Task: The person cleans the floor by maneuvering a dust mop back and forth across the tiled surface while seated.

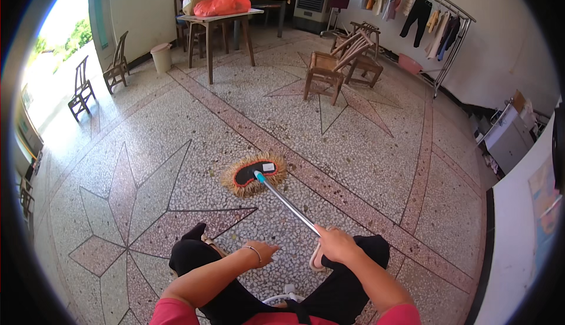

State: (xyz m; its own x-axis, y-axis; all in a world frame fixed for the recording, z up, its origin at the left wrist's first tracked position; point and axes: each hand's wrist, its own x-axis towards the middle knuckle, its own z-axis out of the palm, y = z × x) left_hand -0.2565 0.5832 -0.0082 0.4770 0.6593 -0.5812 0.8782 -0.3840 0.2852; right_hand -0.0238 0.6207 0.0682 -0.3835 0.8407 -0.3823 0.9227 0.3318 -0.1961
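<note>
A dust mop with a tan yarn fringe (230,176) and a black, orange-edged top lies flat on the speckled terrazzo floor (335,166). From its turquoise joint, a metal pole (289,203) slants back towards me. My right hand (333,242) is closed around this pole near my right knee. Beside my left knee, my left hand (264,253) wears a bracelet and hangs above the floor, apart from the pole. One finger points to the right, and nothing shows in that hand; its other fingers are partly hidden.
Wooden chairs (324,71), one tipped onto another, stand ahead right. A table (207,19) bears a red plastic bag (223,4). Near it are a lidded bin (161,58) and small chairs (117,67) by the bright doorway. A clothes rack (459,47) lines the right wall.
</note>
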